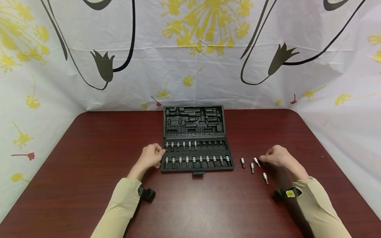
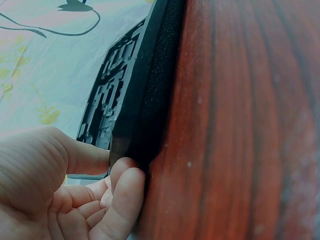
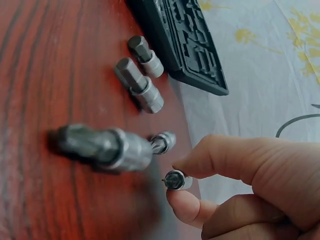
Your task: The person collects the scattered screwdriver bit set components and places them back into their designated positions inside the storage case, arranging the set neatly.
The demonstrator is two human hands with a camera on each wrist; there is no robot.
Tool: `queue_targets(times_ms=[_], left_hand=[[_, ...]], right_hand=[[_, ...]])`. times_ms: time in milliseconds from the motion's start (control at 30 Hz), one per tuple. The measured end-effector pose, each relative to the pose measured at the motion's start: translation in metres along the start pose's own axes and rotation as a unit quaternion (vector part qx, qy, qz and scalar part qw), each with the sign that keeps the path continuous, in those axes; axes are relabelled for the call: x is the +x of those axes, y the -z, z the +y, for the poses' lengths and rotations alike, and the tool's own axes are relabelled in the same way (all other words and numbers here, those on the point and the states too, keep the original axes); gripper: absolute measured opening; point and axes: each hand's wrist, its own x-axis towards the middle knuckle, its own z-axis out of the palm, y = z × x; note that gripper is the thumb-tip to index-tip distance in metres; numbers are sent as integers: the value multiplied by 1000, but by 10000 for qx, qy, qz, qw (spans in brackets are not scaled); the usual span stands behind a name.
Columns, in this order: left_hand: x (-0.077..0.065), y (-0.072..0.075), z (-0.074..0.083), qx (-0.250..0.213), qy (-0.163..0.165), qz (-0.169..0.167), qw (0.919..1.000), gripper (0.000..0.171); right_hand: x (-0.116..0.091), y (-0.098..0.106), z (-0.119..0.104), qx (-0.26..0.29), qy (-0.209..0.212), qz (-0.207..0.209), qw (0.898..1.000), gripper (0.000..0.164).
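A black socket set case (image 1: 197, 153) lies open on the table, its lid tilted back. Silver bit sockets (image 1: 200, 161) fill the lower row and the left part of the upper row. My left hand (image 1: 151, 155) pinches the case's left edge, thumb against the rim (image 2: 116, 142) and fingertips at its side. To the right of the case, my right hand (image 1: 276, 156) holds a bit socket (image 3: 176, 180) between thumb and finger, its tip facing the wrist camera. Loose bit sockets lie beside that hand, among them a hex one (image 3: 140, 85) and a blurred nearer one (image 3: 107, 148).
The dark red wooden table (image 1: 196, 205) runs up to a white patterned cloth (image 1: 208, 79) behind it. The case lid (image 1: 194, 121), with its moulded hollows, stands near the back edge. Several loose sockets (image 1: 265, 178) lie between the case and the right hand.
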Motion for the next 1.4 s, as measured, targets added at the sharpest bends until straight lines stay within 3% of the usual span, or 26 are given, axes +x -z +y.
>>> queue_targets(times_ms=[300, 533, 1400], left_hand=[[0, 0, 0, 18, -25, 20, 10000, 16], [0, -1, -1, 35, -30, 38, 10000, 17], [0, 0, 0, 9, 7, 0, 10000, 16]], right_hand=[[7, 4, -16, 297, 304, -49, 9991, 30], [15, 3, -33, 194, 507, 99, 9985, 30], [37, -11, -90, 630, 627, -40, 9960, 31]])
